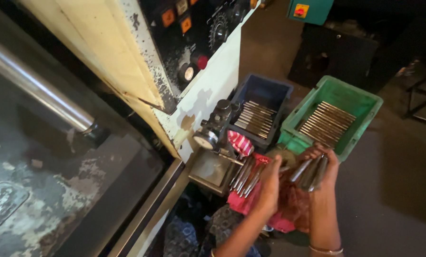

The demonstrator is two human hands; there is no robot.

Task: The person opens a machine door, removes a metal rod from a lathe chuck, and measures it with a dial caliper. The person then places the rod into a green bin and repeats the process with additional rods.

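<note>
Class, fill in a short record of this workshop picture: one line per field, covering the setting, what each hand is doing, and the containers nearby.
Setting: worn cream machine with a dark control panel
Left hand: rests on a bundle of metal rods lying by a red cloth
Right hand: grips several metal rods
Blue crate: holds a row of rods
Green crate: holds a row of rods, beyond the right hand
Wrist: thin bangle on the right arm
</note>
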